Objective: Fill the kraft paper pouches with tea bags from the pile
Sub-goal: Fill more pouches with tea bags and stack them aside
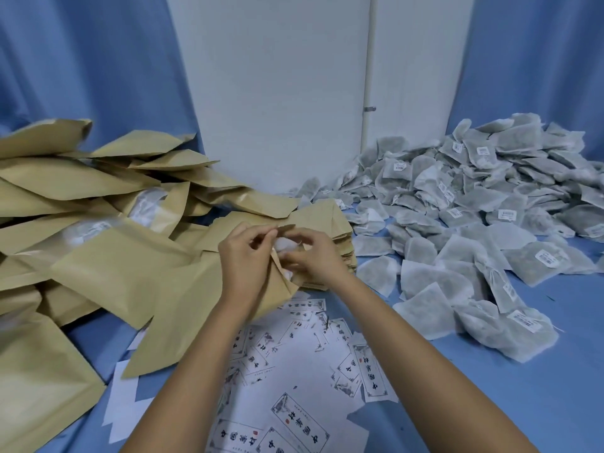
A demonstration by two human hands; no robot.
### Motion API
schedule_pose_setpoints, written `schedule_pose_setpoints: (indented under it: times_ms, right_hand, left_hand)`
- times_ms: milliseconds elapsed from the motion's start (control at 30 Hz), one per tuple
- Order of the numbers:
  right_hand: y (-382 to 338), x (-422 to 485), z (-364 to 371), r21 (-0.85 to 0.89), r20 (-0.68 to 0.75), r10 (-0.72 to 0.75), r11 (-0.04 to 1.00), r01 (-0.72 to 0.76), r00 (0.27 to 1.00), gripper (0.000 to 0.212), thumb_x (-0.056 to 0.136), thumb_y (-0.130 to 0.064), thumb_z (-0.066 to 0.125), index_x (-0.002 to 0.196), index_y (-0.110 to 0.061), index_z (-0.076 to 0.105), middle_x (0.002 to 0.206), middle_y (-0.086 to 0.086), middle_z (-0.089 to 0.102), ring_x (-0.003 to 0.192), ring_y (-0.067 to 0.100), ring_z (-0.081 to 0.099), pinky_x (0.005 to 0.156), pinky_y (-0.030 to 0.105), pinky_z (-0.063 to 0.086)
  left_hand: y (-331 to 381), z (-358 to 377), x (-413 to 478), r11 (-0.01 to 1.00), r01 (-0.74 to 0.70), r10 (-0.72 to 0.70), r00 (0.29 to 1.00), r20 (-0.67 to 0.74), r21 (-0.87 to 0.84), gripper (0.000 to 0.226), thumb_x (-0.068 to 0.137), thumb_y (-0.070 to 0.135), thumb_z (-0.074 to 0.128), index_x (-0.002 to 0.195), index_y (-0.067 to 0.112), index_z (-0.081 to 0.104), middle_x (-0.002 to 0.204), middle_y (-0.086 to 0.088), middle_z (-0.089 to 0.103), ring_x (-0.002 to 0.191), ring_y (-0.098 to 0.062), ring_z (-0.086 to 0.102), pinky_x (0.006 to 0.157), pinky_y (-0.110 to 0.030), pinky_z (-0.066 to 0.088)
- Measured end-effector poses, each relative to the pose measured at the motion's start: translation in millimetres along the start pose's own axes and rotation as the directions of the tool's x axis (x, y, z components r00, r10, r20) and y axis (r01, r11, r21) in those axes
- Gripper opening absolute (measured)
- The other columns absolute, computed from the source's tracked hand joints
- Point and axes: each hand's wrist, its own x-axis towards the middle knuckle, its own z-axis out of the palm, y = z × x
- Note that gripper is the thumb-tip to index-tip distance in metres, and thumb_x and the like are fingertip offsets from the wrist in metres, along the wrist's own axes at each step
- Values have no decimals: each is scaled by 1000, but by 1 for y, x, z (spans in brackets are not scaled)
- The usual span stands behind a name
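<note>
Printed label slips [294,371] lie at lower centre; just above, at mid-frame, left hand [245,259] and right hand [315,259] both pinch the mouth of a kraft paper pouch [282,289], a white tea bag [283,245] showing inside. Pouch paper looks light and creasable: hold it by the mouth edges. Tea bags in the pile [474,207], frame right, look soft and light.

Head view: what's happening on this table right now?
A person's left hand and right hand pinch the mouth of a kraft pouch, with a white tea bag apparently at its opening. The tea bag pile lies to the right, a heap of pouches to the left, printed labels in front.
</note>
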Motion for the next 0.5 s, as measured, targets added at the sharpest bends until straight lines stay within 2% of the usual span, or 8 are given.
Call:
schedule_pose_setpoints:
  times_ms: [67, 133, 233, 267, 333, 367, 433, 500]
  right_hand:
    - [-10, -3, -4, -53, 73, -76, 995, 80, 994, 6, 84, -7, 67, 86, -11, 71, 75, -1, 69, 70, 8, 64, 64, 17, 49]
    - [-11, -7, 13, -293, 252, -15, 952, 91, 968, 12, 88, 0, 56, 89, -3, 67, 88, 11, 69, 72, 6, 59, 65, 13, 46]
    - [4, -11, 38, -672, 146, 159, 741, -20, 976, 24, 96, 2, 43, 111, 18, 51, 134, 13, 52, 117, 18, 52, 83, 9, 42]
    - [8, -10, 38, -674, 123, 189, 737, -58, 974, 29, 98, 1, 39, 120, 18, 46, 139, 16, 46, 126, 25, 46, 85, 10, 40]
    - [2, -10, 34, -330, 318, 69, 943, 42, 946, 30, 97, 4, 37, 123, 5, 53, 125, 22, 56, 117, 32, 52, 93, 25, 43]
    - [-5, -12, 28, -151, 233, 8, 988, 28, 972, 32, 92, 10, 38, 108, 0, 63, 105, 20, 65, 100, 29, 61, 89, 32, 49]
    - [6, -12, 9, 76, -167, -68, 994, 82, 984, 39, 80, 14, 37, 73, -12, 67, 70, 5, 67, 65, 14, 63, 64, 27, 54]
    - [22, -24, -7, -157, -307, -144, 983, 99, 941, 38, 78, 10, 42, 64, -21, 60, 66, -4, 61, 58, 4, 55, 59, 22, 47]
  left_hand:
    - [3, -3, 0, 999, 6, -5, 1000, 18, -33, 15, 84, 7, 69, 92, 18, 75, 85, -3, 69, 79, -4, 62, 72, -15, 48]
    - [13, 4, -4, 995, -5, 10, 998, 56, -100, 18, 82, 7, 70, 91, 22, 75, 85, 1, 70, 81, -6, 63, 75, -18, 49]
    - [25, 19, -15, 992, -50, 67, 987, 144, -114, 20, 79, 4, 71, 89, 20, 76, 81, 2, 67, 76, -3, 60, 71, -13, 46]
    - [24, 20, -16, 995, -62, 72, 988, 134, -79, 18, 80, 3, 71, 89, 18, 76, 80, 2, 66, 76, -1, 58, 71, -11, 44]
    - [15, 11, -10, 999, -48, 48, 998, 35, -7, 14, 81, 3, 70, 90, 13, 76, 81, -2, 65, 74, 2, 56, 72, -12, 44]
    - [9, 3, -6, 999, -30, 31, 999, -30, 18, 13, 82, 5, 70, 91, 11, 76, 81, -4, 65, 74, 0, 56, 72, -16, 46]
    - [0, -12, 4, 999, -14, 18, 992, -127, 32, 11, 84, 7, 69, 92, 10, 76, 81, -7, 65, 76, -13, 59, 74, -28, 50]
    - [0, -17, 12, 1000, -7, 7, 987, -160, -2, 12, 85, 10, 68, 94, 11, 75, 84, -10, 67, 79, -18, 62, 76, -31, 52]
